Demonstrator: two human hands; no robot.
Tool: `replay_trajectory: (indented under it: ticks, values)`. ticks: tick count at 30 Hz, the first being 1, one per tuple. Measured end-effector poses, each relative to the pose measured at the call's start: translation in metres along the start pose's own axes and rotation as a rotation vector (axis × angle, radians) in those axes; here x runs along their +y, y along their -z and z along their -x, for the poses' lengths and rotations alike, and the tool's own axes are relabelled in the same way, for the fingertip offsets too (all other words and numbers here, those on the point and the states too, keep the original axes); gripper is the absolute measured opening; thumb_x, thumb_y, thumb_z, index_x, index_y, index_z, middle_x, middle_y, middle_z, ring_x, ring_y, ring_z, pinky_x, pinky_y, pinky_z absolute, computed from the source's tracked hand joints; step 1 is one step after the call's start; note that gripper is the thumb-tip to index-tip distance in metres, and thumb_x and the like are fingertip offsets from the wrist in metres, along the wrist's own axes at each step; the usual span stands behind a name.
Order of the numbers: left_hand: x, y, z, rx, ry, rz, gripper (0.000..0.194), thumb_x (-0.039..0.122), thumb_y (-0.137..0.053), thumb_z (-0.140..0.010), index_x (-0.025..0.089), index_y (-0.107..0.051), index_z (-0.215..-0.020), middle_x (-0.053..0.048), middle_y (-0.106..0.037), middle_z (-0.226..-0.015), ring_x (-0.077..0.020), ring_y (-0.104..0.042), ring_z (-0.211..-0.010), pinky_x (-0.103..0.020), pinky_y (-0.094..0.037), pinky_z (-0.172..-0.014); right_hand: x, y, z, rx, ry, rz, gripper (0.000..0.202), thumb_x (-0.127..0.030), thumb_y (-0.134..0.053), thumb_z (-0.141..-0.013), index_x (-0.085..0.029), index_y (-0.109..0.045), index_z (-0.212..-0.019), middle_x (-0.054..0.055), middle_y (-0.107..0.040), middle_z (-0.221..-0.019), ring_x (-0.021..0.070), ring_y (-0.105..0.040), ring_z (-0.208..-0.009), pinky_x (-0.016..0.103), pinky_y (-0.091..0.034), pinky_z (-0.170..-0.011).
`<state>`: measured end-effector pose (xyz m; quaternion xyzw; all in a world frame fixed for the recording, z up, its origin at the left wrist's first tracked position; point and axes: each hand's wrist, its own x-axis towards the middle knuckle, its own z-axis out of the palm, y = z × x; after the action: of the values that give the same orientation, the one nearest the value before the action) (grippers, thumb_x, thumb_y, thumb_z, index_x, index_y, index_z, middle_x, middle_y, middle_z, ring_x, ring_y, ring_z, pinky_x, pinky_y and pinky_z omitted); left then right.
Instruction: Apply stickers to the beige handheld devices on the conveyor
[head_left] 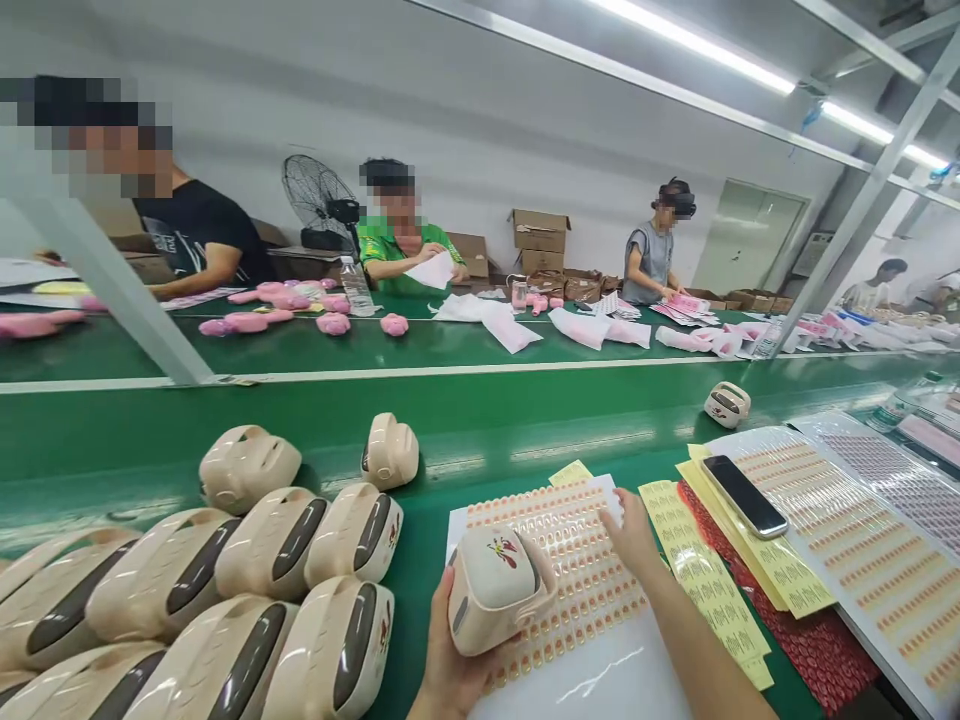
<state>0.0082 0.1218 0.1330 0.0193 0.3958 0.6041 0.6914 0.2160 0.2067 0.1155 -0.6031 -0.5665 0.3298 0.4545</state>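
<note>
1. Nearest, clustered cream plastic housings: glossy, rounded boxes with arched handles and smooth, dark oblong panels.
2. Beneath them, the table is green, smooth and softly reflective.
3. On it lies a flat, shiny white sticker sheet, textured with rows of small orange-and-gold ovals.
4. The held housing, a rounded block with a looped handle, sits tilted above the sheet's left part.
5. Left hand: fingers curled firmly around the housing's side and underside.
6. Right hand: forearm slanting in, fingers slightly bent at the sheet's upper right edge; cannot tell whether they grip anything.
7. A red floral decal marks the held housing's pale face.
</note>
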Motion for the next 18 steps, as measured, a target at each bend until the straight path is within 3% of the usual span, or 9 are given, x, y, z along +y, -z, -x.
replay_trajectory:
  ticks: [4, 8, 12, 14, 16, 18]
  values:
    - [-0.004, 0.004, -0.005, -0.036, 0.081, -0.076, 0.041, 0.043, -0.061, -0.071, 0.021, -0.060, -0.106, -0.001, -0.068, -0.056, -0.0246, -0.065, -0.052, -0.039, -0.053, -0.055, 0.011, 0.014, -0.039, 0.007, -0.136, -0.091, 0.045, -0.053, -0.049, -0.069, -0.017, -0.056, -0.096, 0.012, -0.060, -0.093, 0.0250, -0.057, -0.086, 0.037, -0.046, -0.069]
    - [-0.009, 0.017, -0.012, -0.118, 0.139, -0.067, 0.041, 0.038, -0.064, -0.070, 0.021, -0.061, -0.107, -0.003, -0.072, -0.063, -0.0308, -0.068, -0.072, -0.043, -0.053, -0.067, 0.001, 0.015, -0.036, -0.126, -0.127, -0.223, 0.049, -0.059, -0.032, -0.074, -0.019, -0.060, -0.080, 0.006, -0.061, -0.075, 0.0182, -0.055, -0.067, 0.029, -0.043, -0.059]
    - [-0.007, 0.044, -0.028, -0.255, 0.137, -0.035, 0.036, 0.035, -0.065, -0.067, 0.020, -0.067, -0.099, -0.007, -0.075, -0.078, -0.0340, -0.060, -0.099, -0.047, -0.043, -0.089, -0.012, 0.026, -0.006, -0.415, -0.090, -0.272, 0.035, -0.050, -0.055, -0.065, -0.018, -0.058, -0.051, 0.000, -0.055, -0.057, 0.0148, -0.049, -0.057, 0.027, -0.039, -0.056]
    - [-0.003, 0.059, -0.037, -0.323, 0.206, -0.030, 0.038, 0.043, -0.066, -0.064, 0.022, -0.069, -0.096, -0.007, -0.075, -0.078, -0.0349, -0.057, -0.105, -0.050, -0.038, -0.094, -0.016, 0.033, 0.006, -0.564, -0.092, -0.271, 0.029, -0.040, -0.066, -0.057, -0.017, -0.056, -0.043, -0.002, -0.052, -0.052, 0.0133, -0.047, -0.055, 0.025, -0.038, -0.054]
    - [0.001, 0.070, -0.045, -0.311, 0.335, -0.032, 0.052, 0.056, -0.066, -0.056, 0.025, -0.069, -0.098, -0.007, -0.075, -0.078, -0.0366, -0.055, -0.107, -0.052, -0.035, -0.096, -0.017, 0.037, 0.012, -0.660, -0.110, -0.268, 0.026, -0.033, -0.070, -0.054, -0.016, -0.056, -0.040, -0.003, -0.050, -0.049, 0.0116, -0.045, -0.052, 0.024, -0.035, -0.051]
    - [0.003, 0.078, -0.050, -0.224, 0.411, -0.059, 0.070, 0.064, -0.066, -0.048, 0.027, -0.064, -0.108, -0.007, -0.074, -0.083, -0.0388, -0.053, -0.109, -0.056, -0.035, -0.094, -0.016, 0.034, 0.009, -0.682, -0.136, -0.270, 0.027, -0.029, -0.070, -0.055, -0.015, -0.054, -0.038, -0.004, -0.047, -0.045, 0.0095, -0.041, -0.047, 0.022, -0.032, -0.046]
